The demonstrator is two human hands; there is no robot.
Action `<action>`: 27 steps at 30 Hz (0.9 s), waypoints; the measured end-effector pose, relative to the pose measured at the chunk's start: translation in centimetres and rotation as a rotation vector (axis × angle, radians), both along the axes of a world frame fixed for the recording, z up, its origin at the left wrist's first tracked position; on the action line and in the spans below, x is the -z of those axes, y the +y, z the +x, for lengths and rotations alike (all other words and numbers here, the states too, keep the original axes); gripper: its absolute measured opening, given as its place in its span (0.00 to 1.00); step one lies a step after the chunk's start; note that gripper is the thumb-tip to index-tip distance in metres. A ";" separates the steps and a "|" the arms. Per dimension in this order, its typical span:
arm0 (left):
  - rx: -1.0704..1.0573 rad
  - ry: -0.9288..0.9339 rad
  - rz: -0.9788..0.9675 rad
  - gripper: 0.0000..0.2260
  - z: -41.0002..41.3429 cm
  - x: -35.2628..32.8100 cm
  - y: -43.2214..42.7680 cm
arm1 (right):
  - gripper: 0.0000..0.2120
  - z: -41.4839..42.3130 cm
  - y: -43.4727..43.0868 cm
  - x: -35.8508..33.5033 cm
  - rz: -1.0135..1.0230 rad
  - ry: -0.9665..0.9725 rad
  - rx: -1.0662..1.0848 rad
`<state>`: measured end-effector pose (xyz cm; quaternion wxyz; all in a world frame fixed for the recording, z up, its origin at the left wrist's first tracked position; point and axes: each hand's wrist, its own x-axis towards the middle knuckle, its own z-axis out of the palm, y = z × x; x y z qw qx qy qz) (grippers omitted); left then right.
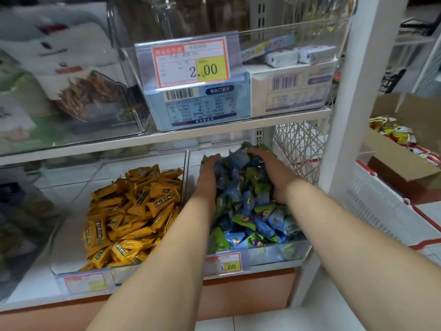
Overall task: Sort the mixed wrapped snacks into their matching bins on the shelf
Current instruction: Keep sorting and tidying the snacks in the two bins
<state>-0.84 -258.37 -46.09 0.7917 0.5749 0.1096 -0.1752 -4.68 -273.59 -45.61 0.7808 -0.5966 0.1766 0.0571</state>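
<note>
Blue and green packets (250, 211): a mixed heap filling the right-hand clear bin (281, 253) on the lower shelf, banked high toward the bin's back.

- Left grip (207, 175): in the bin at the heap's left flank, fingers curled over the top packets, palm against the mound.
- Right grip (272, 173): in the same bin on the heap's right flank, fingers curved over the crest. Between them you have a cupped double handful. Whether any single packet is pinched is hidden.
- Handling, as a judgement: light, small pillow packs in glossy film, likely slick and quick to slide off a loose scoop. The contents may crush under a hard squeeze.
- Where to take hold: pinch one packet by its crimped end seam, or cup from below, not from the sides.
- Sorting looks barely begun. Both colours lie thoroughly mingled.

Around the bin:
- Yellow packets (133, 211) sit in the bin just left of it, all one kind.
- A price tag (224, 263) hangs on its front wall.
- Boxed goods (198, 103) stand on the shelf above it.
- A cardboard box (405, 168) of red and yellow packs is well to its right.
</note>
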 end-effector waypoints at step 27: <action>0.327 -0.586 1.075 0.11 2.0 -0.5 -0.7 | 0.19 -6.7 0.5 -0.7 -1.302 0.046 -0.433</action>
